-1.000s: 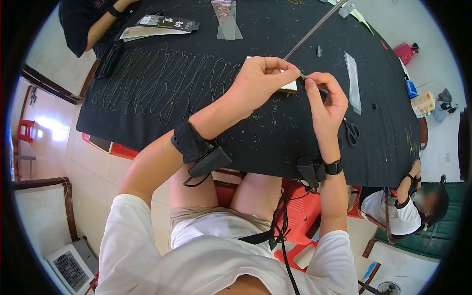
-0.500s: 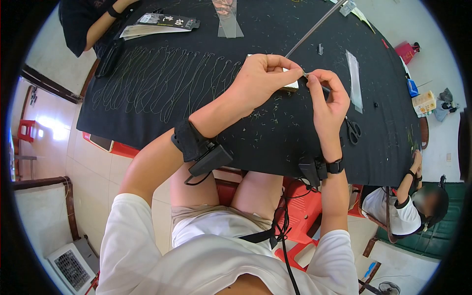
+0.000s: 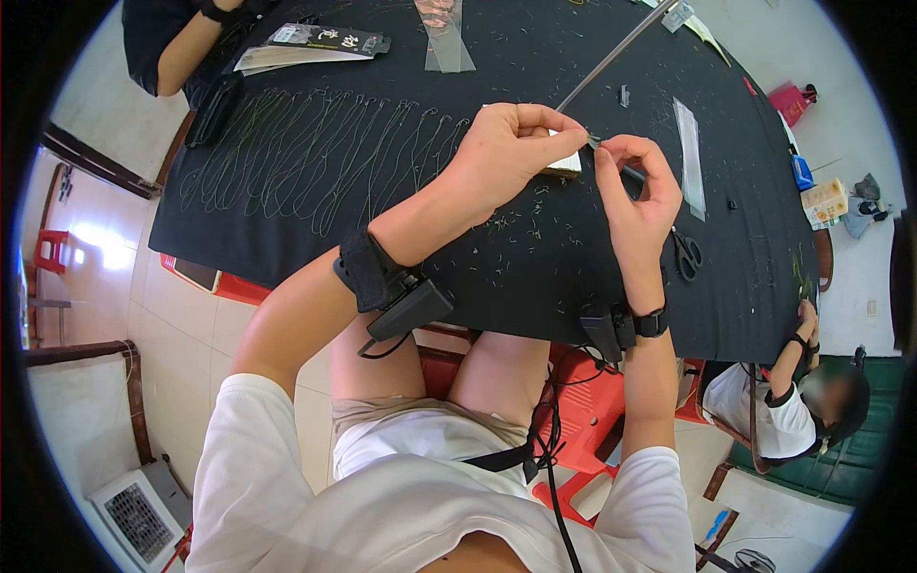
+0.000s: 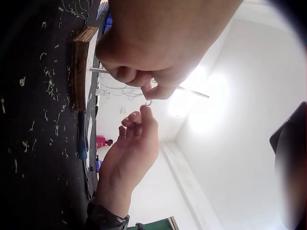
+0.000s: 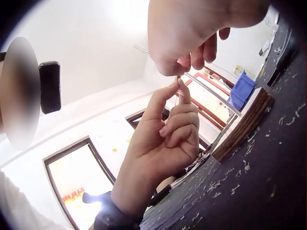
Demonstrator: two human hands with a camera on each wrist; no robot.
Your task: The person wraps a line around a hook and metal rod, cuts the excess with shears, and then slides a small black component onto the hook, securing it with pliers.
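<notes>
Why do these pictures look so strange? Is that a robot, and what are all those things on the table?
No robot here, just a person's bare left hand and right hand. The picture showing legs comes from a camera worn on the head, looking down. The other two come from a left wrist camera and a right wrist camera, so everything looks tilted. On the black cloth lie loops of thin line, scissors, little scraps and a wooden block with a metal rod slanting up from it. Both hands pinch a tiny thing, too small to name surely.
</notes>
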